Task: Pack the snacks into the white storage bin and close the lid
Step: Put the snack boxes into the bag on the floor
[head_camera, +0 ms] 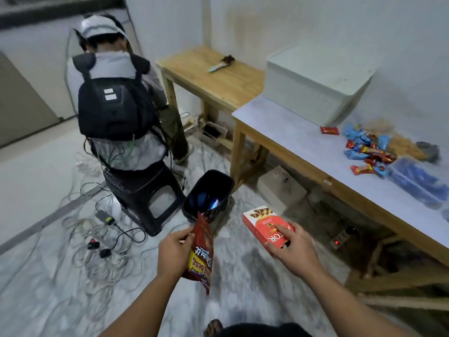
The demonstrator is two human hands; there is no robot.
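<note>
My left hand (173, 251) grips a dark red snack bag (201, 254) held upright over the floor. A red and white wafer-stick box (266, 227) is in my right hand (291, 251), fingers across its top. Both are low in the view, left of the table. The white storage bin (315, 86) stands at the back of the white-topped table (279, 127) with its lid on. A heap of small red and blue snack packets (366, 149) lies on the table's right part, with one red packet (329, 130) apart from the heap.
A black waste bin (209, 193) stands on the floor just beyond my hands. A person with a black backpack (116, 105) sits on a dark stool (143, 190), cables spread around. A clear box of blue items (418, 181) sits at the table's right edge. A wooden bench (213, 76) holds a brush.
</note>
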